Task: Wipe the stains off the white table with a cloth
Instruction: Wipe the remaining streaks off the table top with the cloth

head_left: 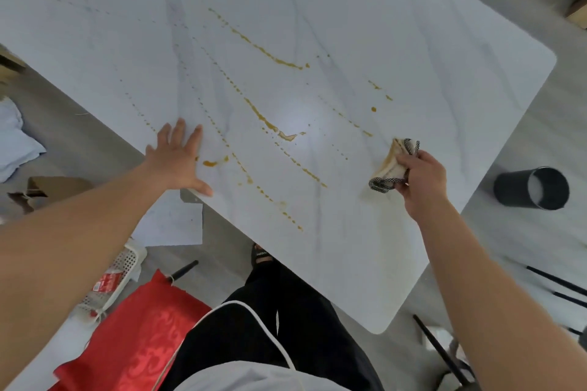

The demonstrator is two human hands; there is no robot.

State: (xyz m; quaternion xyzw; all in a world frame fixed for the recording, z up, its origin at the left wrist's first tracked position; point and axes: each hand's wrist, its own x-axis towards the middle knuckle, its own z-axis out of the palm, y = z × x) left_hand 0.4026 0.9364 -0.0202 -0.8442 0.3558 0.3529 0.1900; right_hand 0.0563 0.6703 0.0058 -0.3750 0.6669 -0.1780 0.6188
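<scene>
The white marbled table (397, 41) fills the upper middle of the head view. Several streaks and dotted trails of brown-yellow stains (270, 55) run across it, with a small puddle (287, 135) near the middle. My right hand (422, 181) grips a bunched cloth (392, 165), beige with a black-and-white patterned edge, which touches the tabletop at the right, clear of the main streaks. My left hand (179, 159) lies flat with fingers spread at the table's near left edge, next to a small brown blot (211, 163).
A black cylindrical bin (530, 189) stands on the floor to the right of the table. Red fabric (136, 336), a white perforated basket (124, 273), paper sheets (171, 225) and cardboard (54, 187) lie on the floor at left. My black-trousered legs (286, 311) stand at the table's near edge.
</scene>
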